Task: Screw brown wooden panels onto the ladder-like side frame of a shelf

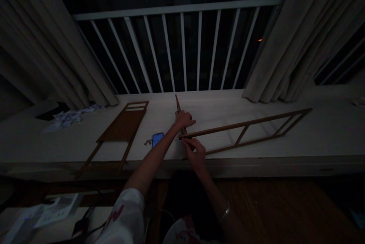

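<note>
Wooden ladder-like frame near the window ledge's front edge, left end meeting a wooden bar. Left hand closed round the bar; right hand's grip there unclear. Joint seems unfinished; panelled frame lies apart.

There is one panelled wooden frame, one open wooden frame, one wooden strip, one phone and one bracelet.
</note>
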The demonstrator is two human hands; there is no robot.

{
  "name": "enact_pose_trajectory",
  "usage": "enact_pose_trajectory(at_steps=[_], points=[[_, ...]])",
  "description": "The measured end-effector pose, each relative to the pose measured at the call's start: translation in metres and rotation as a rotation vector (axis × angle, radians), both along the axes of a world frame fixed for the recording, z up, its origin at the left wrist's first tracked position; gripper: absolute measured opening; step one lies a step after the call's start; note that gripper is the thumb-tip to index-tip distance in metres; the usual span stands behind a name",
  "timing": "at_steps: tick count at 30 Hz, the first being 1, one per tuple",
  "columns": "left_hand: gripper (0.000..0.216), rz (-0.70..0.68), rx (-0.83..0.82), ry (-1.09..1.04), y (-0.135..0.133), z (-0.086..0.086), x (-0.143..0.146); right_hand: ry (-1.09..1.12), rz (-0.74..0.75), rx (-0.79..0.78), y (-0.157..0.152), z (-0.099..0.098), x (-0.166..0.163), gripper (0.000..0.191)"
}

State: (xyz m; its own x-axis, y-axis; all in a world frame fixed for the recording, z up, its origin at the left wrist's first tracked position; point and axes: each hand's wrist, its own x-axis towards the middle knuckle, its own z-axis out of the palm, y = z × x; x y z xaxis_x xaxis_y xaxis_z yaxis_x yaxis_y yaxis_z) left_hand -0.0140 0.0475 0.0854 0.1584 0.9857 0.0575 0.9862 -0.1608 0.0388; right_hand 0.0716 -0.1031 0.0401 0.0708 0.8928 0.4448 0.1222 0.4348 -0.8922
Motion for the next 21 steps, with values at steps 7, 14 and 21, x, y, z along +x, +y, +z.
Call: enact_pose_trajectory(at_steps=[7,14,21], points=[[0.040,0.001,-0.003,-0.025,-0.001,0.000,-0.001,0.045,0.036,-0.091,-0.004,0.005,-0.003,0.023],[0.040,0.004,0.001,-0.030,0.000,-0.001,-0.001,0.069,-0.012,-0.099,-0.002,0.005,-0.005,0.022],[0.043,0.014,-0.006,-0.029,0.002,-0.002,-0.001,0.292,-0.043,-0.269,0.004,-0.012,-0.008,0.031]])
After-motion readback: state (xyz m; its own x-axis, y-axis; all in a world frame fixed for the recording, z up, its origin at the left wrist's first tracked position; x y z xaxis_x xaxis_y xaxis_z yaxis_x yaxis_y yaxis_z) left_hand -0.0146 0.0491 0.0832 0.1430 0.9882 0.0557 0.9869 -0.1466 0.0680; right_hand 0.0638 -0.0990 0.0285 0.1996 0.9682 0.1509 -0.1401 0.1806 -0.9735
